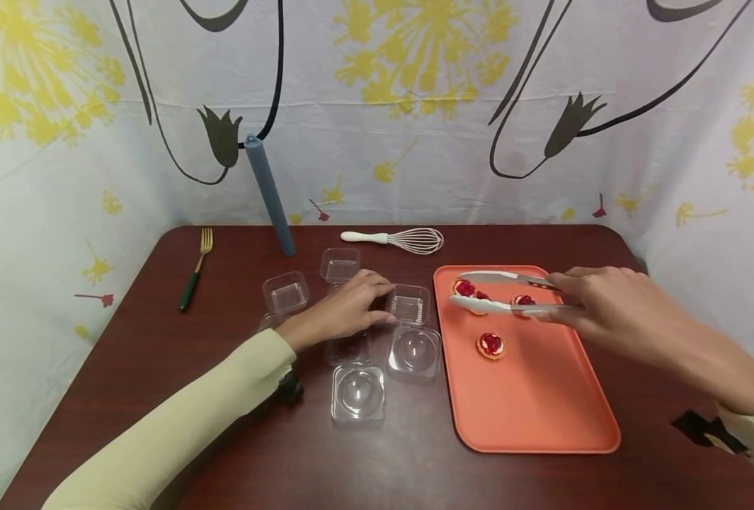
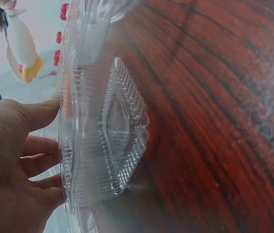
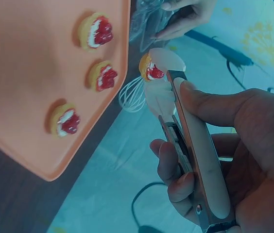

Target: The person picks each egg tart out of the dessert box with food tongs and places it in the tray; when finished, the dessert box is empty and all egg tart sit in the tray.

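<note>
My right hand [image 1: 612, 304] grips metal tongs [image 3: 202, 160] with white tips above the orange tray. Between the tips sits a small red-topped tart [image 3: 152, 68] with white cream, lifted off the tray [image 1: 529, 411]. Several similar tarts are in view, such as one tart [image 1: 491, 345] on the tray. My left hand [image 1: 351, 304] is at the left side of a clear plastic container [image 1: 408, 306], its thumb and fingers spread along the rim. In the left wrist view, that container [image 2: 117, 131] has a ribbed base, and the fingertips touch or nearly touch its edge.
Other clear containers surround the left hand, including one container [image 1: 286, 292] and a domed lid [image 1: 359, 394]. Beyond them lie a whisk [image 1: 415, 241] and a blue rod [image 1: 270, 195]. A green-handled fork [image 1: 197, 273] is at the left. A patterned cloth [image 1: 377, 163] encloses the table.
</note>
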Demonstrator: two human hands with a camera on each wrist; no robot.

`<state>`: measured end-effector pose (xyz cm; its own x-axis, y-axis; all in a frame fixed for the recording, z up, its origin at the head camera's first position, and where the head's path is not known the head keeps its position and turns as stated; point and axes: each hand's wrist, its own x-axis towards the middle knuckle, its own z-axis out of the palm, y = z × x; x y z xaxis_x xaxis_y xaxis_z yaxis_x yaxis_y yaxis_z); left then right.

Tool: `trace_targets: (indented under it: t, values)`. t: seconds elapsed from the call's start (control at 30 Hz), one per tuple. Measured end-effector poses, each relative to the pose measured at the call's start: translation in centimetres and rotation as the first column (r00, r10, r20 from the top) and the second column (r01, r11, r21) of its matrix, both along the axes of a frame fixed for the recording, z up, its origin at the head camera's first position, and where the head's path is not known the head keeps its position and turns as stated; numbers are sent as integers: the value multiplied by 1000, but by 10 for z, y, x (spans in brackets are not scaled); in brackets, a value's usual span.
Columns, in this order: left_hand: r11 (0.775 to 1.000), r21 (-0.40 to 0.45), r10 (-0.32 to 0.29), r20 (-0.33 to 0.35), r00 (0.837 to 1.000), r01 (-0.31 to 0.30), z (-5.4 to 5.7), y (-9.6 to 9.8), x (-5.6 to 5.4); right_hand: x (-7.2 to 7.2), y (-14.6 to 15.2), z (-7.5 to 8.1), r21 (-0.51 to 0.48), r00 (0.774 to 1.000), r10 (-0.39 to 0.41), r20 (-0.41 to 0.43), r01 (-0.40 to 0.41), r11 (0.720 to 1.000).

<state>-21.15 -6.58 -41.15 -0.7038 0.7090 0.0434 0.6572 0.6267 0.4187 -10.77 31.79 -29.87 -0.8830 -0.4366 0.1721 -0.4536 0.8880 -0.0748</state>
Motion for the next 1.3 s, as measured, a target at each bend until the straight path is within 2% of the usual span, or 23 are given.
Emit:
trace_targets:
  t: [0.4, 0.57, 0.83, 0.87, 0.9, 1.07, 1.1, 1.13, 1.2, 1.23, 1.3]
  values:
    - [1000, 2, -6, -11, 1000, 6, 0, 0, -2, 20, 41, -12, 8, 996, -30, -79, 31, 999]
    - [1000, -2, -4, -7, 1000, 4, 1, 1, -2, 32, 52, -16, 20, 995, -57, -80, 59, 998]
    - [1000, 15, -12, 1, 1000, 12, 1, 0, 0, 49, 66, -25, 3, 995, -54, -82, 54, 999]
    - [1000, 19, -12, 2, 1000, 12, 1, -1, 0, 51, 67, -27, -3, 995, -51, -82, 51, 999]
    - [999, 30, -22, -11, 1000, 22, -8, -3, -5, 52, 69, -29, -9, 996, -47, -81, 47, 999]
    - [999, 33, -27, -15, 1000, 28, -10, -3, -5, 62, 77, -37, -23, 994, -60, -94, 59, 998]
    - [999, 28, -26, -14, 1000, 26, -10, -2, -5, 64, 78, -38, -25, 993, -63, -95, 61, 998]
    - [1000, 16, -14, -1, 1000, 14, -2, -1, 0, 66, 79, -40, -26, 993, -67, -99, 65, 998]
    - [1000, 7, -11, 3, 1000, 11, -2, 0, -1, 70, 81, -43, -30, 992, -72, -103, 69, 997]
    - [1000, 7, -16, -8, 1000, 16, -11, 0, -7, 72, 82, -45, -32, 992, -72, -108, 69, 997]
    - [1000, 9, -20, -10, 1000, 20, -11, 1, -7, 74, 85, -48, -31, 991, -68, -118, 65, 997]
